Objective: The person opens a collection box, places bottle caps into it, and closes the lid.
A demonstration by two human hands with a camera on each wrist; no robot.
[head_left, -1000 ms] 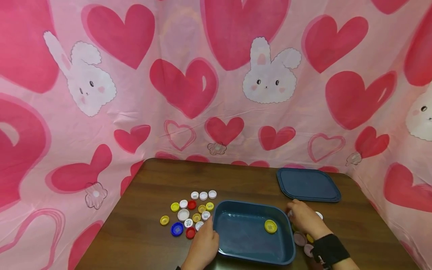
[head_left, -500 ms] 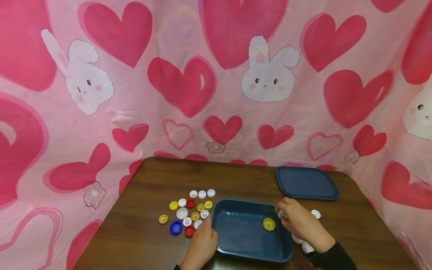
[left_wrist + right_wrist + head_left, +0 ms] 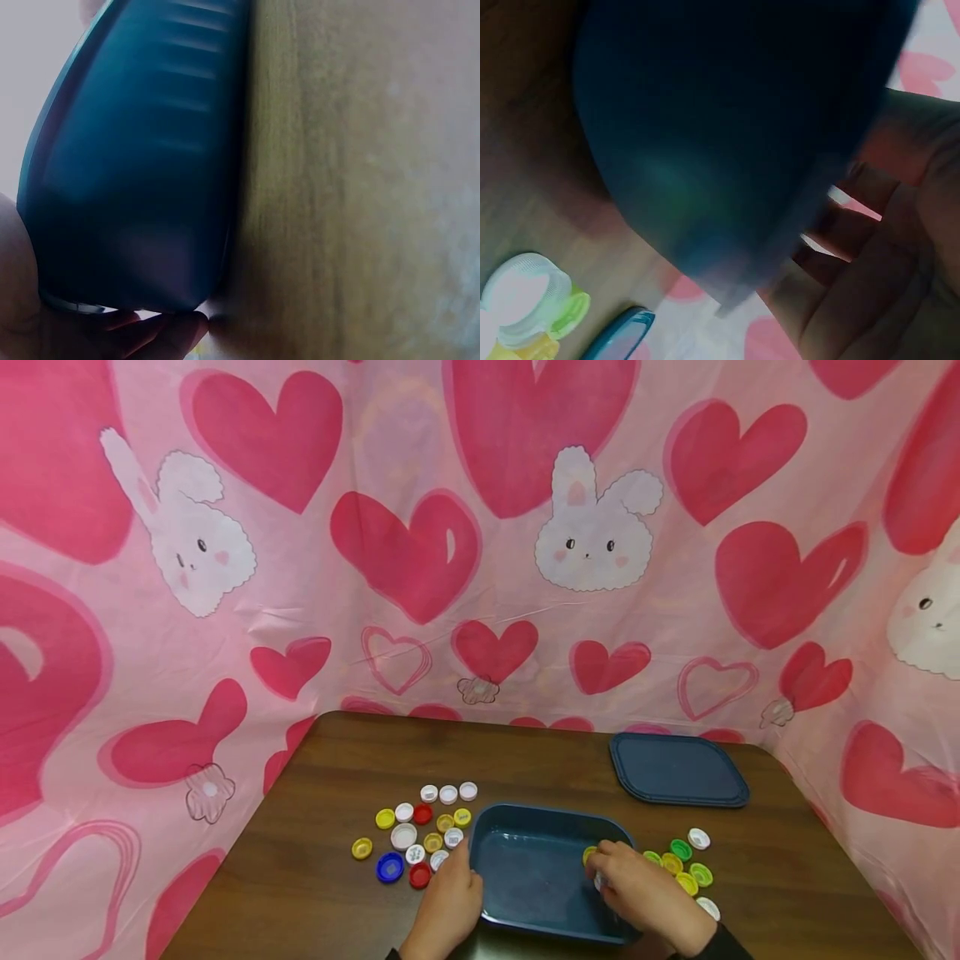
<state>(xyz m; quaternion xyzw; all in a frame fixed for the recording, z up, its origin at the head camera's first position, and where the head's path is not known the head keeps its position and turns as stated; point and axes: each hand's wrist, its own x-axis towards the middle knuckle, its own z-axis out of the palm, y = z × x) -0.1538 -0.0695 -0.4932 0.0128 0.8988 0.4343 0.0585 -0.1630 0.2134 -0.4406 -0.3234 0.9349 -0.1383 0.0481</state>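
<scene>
Sorting barely begun: the right hand (image 3: 637,889), low centre-right, pinches a white cap inside the dark blue plastic tray (image 3: 525,893) beside one yellow cap (image 3: 589,855), the left hand (image 3: 448,906) grasps the tray's rim, and many coloured bottle caps (image 3: 420,831) remain on the tabletop (image 3: 315,877).

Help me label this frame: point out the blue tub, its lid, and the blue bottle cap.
blue tub (image 3: 525,881): head view, bare inner floor.
lid (image 3: 678,768): head view, middle of its flat top.
blue bottle cap (image 3: 390,867): head view, centre of the cap, left of the tub.
</scene>
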